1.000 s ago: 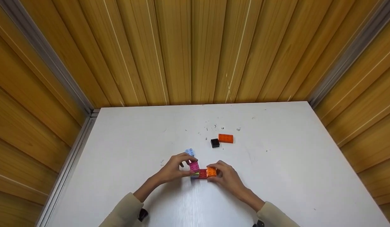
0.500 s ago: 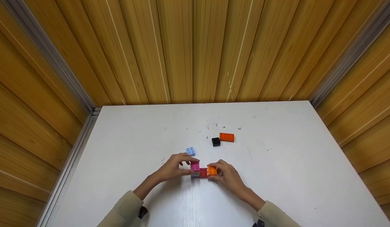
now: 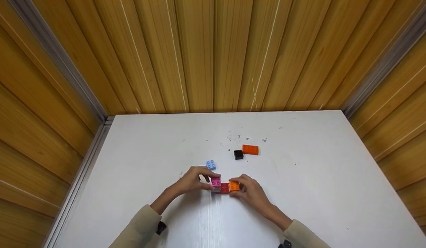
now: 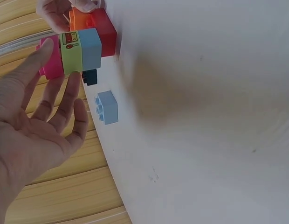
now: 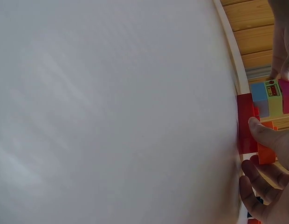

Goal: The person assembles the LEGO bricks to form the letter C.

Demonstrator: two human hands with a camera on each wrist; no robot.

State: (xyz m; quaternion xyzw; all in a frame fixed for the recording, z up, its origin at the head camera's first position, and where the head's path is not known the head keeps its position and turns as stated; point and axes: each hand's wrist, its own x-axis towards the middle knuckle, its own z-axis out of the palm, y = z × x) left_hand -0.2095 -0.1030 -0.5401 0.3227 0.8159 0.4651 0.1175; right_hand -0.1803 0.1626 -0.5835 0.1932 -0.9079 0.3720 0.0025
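My left hand (image 3: 192, 181) pinches a pink brick (image 3: 215, 181) between thumb and fingers. That brick tops a stack, over a light green brick (image 4: 72, 52) with a printed picture and a light blue brick (image 4: 91, 48). The stack stands at the left end of a long red brick (image 3: 224, 187), which lies on the table. On the red brick's right end is an orange brick (image 3: 234, 186), gripped by my right hand (image 3: 251, 191) with thumb and fingers. In the right wrist view, the right thumb overlaps the red brick's upper edge.
Just beyond my left hand lies a loose light blue brick (image 3: 210, 164) with its studs up. Farther back, a small black brick (image 3: 238, 154) sits against a long orange-red brick (image 3: 250, 149). Wood-patterned panels (image 3: 213, 58) border the white table (image 3: 147, 144) behind and at the sides.
The pink brick, slightly askew a second ago with the light green showing below, now sits straighter over the stack. My right hand keeps its grip on the orange brick. The head view has shifted slightly.
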